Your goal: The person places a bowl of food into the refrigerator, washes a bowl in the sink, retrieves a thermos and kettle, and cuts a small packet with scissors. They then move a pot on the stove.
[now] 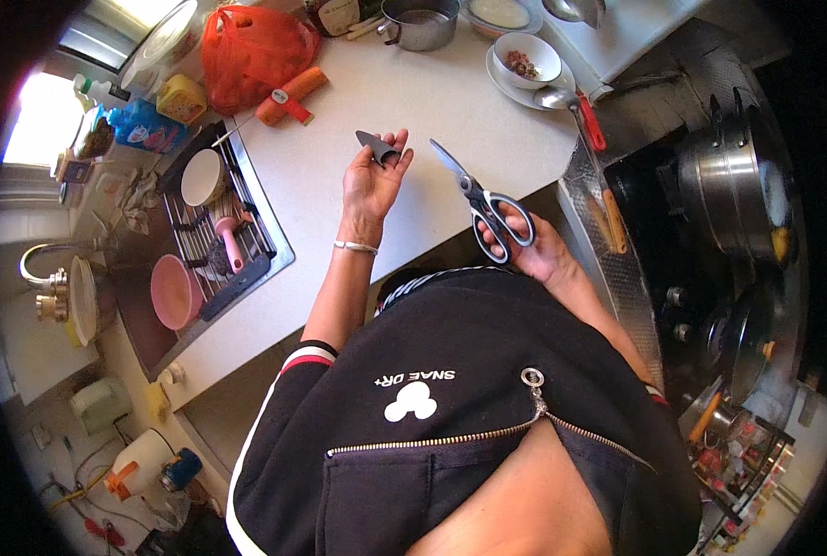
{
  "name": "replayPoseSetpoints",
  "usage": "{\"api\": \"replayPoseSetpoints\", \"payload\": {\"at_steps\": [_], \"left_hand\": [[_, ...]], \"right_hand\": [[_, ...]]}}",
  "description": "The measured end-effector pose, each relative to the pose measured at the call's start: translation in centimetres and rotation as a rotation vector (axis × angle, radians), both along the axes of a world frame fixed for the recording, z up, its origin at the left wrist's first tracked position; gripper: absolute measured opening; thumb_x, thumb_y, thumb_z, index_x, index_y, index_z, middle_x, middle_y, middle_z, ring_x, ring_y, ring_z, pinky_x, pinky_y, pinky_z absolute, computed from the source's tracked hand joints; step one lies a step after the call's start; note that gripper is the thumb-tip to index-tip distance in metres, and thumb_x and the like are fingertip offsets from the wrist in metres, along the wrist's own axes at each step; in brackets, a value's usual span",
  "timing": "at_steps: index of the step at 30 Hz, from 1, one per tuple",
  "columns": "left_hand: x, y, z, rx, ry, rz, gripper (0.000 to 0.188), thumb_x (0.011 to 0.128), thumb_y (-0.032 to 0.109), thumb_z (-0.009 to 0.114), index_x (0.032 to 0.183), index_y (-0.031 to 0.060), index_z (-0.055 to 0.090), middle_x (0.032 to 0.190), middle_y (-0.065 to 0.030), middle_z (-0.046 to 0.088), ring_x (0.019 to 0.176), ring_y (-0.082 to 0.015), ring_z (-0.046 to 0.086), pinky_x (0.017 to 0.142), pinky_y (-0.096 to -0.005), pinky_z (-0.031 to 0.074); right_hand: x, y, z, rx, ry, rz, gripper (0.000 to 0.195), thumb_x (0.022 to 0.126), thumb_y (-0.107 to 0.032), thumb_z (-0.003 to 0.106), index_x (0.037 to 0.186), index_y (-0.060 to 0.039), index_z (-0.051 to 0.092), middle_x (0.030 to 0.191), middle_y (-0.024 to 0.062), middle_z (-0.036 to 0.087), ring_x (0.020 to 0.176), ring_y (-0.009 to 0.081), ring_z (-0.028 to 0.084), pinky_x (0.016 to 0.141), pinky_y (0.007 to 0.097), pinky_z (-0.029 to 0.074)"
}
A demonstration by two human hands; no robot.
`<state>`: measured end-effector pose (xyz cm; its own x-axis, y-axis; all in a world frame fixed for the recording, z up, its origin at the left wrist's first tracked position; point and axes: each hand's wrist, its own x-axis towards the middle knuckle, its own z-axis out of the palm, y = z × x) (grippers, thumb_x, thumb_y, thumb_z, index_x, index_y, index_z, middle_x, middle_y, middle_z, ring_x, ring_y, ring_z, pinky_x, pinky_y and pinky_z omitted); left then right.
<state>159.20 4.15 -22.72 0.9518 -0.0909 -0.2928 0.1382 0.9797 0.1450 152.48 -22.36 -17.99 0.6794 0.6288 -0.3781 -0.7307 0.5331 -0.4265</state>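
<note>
My left hand (375, 174) is palm up above the white counter and holds a dark grey pointed blade sheath (379, 147) across its fingers. Kitchen scissors (479, 192) with black and white handles are in my right hand (528, 243), near the counter's front edge. Their blades look closed and point up and left, away from my body. Scissors and sheath are apart. Beyond my left hand lies an orange sausage-shaped package (292, 95) with a red label, beside a red plastic bag (250, 55).
On the left is a sink with a rack (246, 208), a pink bowl (176, 292) and a pink-handled scrubber (229, 243). A bowl of chopped meat (545, 59), a pot (424, 28) and a ladle (580, 132) are at the back right. The stove holds a steel steamer pot (726, 201).
</note>
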Motion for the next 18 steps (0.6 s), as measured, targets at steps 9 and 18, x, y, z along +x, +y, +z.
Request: {"api": "replayPoseSetpoints", "payload": {"at_steps": [9,18], "left_hand": [[-1.0,-5.2,3.1,0.129,0.071,0.009,0.031,0.096,0.026,0.034,0.105,-0.0012,0.046,0.109,-0.0177,0.053,0.113,-0.0282,0.048,0.096,-0.0437,0.035],[-1.9,-8.1,2.6,0.215,-0.042,-0.065,0.019,0.086,0.019,0.056,0.102,0.0082,0.052,0.096,-0.0116,0.058,0.11,-0.0302,0.051,0.088,-0.0418,0.043]], "right_hand": [[-2.9,-1.0,4.7,-0.813,-0.639,0.076,0.045,0.076,-0.01,0.062,0.118,0.0018,0.052,0.095,0.0076,0.059,0.081,0.0077,0.057,0.074,0.0194,0.046],[-4.6,-2.9,4.7,-1.255,-1.296,-0.038,0.04,0.07,-0.007,0.06,0.109,0.0006,0.057,0.095,0.0149,0.056,0.084,0.0282,0.058,0.076,0.0336,0.048]]}}
